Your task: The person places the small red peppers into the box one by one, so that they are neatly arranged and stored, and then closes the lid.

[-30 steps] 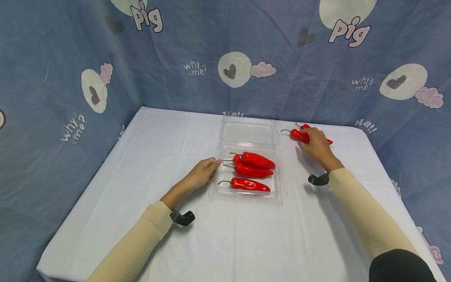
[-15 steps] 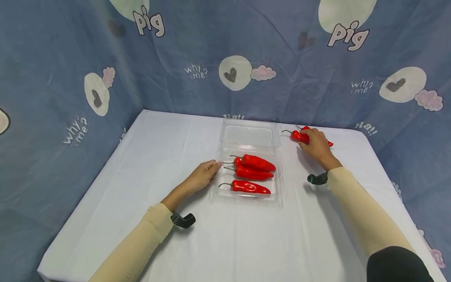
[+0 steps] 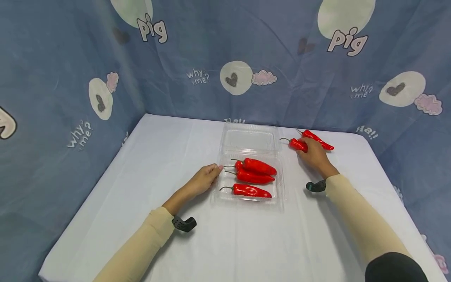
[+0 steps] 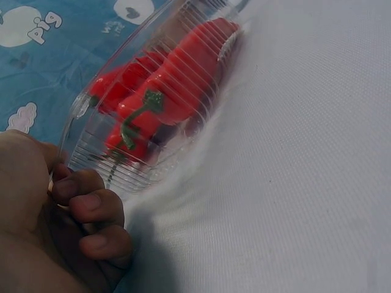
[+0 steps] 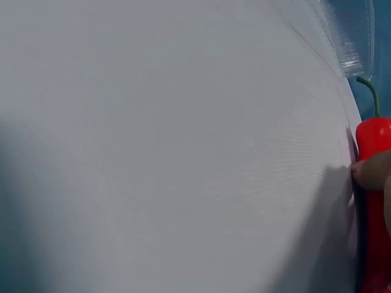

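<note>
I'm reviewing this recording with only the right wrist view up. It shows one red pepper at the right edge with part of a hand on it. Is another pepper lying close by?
Observer: Yes. In the head view a second red pepper lies just beyond the one that the right hand holds.
Operator: My picture lacks the left hand. What is it touching?
Observer: In the left wrist view its fingers pinch the rim of the clear plastic box.
Operator: I see only a corner of that. What's inside?
Observer: Four red peppers, one of them mostly hidden; four stems show in the head view.
</note>
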The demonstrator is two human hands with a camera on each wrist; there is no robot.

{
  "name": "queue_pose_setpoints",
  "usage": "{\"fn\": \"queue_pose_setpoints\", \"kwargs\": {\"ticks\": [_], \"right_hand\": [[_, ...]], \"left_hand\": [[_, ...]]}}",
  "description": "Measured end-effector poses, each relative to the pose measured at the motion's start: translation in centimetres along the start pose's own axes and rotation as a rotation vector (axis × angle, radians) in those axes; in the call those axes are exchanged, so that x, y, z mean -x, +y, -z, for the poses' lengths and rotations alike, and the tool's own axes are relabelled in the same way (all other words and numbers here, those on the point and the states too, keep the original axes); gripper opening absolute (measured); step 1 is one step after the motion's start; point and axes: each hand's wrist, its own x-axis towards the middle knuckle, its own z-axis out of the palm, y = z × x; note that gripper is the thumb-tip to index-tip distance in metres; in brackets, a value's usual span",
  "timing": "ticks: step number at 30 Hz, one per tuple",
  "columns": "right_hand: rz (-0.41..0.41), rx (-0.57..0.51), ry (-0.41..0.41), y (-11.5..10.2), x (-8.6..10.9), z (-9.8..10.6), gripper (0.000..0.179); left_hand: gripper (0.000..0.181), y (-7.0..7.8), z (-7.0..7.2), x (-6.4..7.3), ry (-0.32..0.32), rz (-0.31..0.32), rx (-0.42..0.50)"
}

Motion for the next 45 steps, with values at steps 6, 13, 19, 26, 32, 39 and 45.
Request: {"fn": "queue_pose_setpoints", "kwargs": {"ticks": [6,13,19,26,32,39,45], "right_hand": [[0.016,-0.047,0.034,-0.1,0.6,-0.4,0.054],[0.015,-0.071,0.037,0.0,1.5,-0.4,0.053],[0.027,-0.114,0.053,0.4,2.0,-0.4,0.052],[0.022,-0.158,0.064,0.7,2.6,-0.1,0.054],[0.046,-0.205,0.082,0.5,3.2,0.1,0.054],[0.058,-0.255,0.099,-0.2,4.0,0.4,0.053],[0.050,-0.300,0.126,-1.2,5.2,0.8,0.051]], "left_hand": [[0.043,0.1,-0.1,-0.1,0.020,0.010,0.013],[0.043,0.2,-0.2,-0.1,0.008,0.017,0.023],[0.043,0.3,-0.3,0.0,0.006,0.017,0.021],[0.042,0.1,-0.3,-0.2,0.009,0.017,0.017],[0.042,0.0,-0.3,-0.4,0.010,0.016,0.025],[0.042,-0.1,-0.3,-0.4,0.006,0.010,0.023],[0.042,-0.1,-0.4,-0.4,0.012,0.010,0.011]]}}
